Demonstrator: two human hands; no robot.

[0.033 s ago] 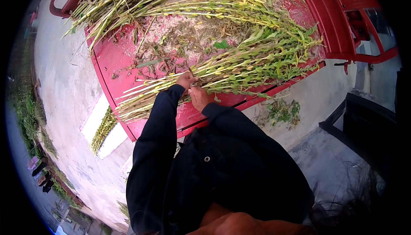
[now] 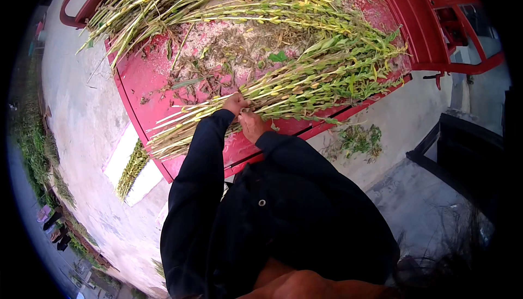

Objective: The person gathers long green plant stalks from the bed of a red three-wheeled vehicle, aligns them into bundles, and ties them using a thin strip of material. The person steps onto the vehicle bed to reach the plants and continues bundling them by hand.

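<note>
Two bare hands at a bundle of cut stalks, seen from above. The left grip (image 2: 236,104) and the right grip (image 2: 252,127) meet at the near edge of the stalk bundle (image 2: 321,87), their fingers curled inward and their tips close together. Whether either is clamped on stalks or on a tie cannot be told, as the fingers hide the point of contact. The bundle lies on a red bed (image 2: 136,89): its pale, bare stalk ends (image 2: 169,138) spread to the left of the grips, and its leafy, pod-bearing tops fan out to the right. Dark sleeves (image 2: 193,163) run from both grips toward the lower edge.

Beyond the grips, pale chaff (image 2: 215,33) and withered leaves (image 2: 237,62) cover part of the bed; one broad green leaf (image 2: 278,56) lies among them, beyond and to the right. Farther beyond, a larger heap of stalks (image 2: 180,2), yellow and green, extends across the bed. Well to the left of the grips and nearer the wearer, a second bundle (image 2: 132,171) rests on a white sheet (image 2: 146,184) spread over pale ground (image 2: 81,103). To the right, past the bed's near edge, a patch of loose greenery (image 2: 360,140) lies on the ground.
</note>
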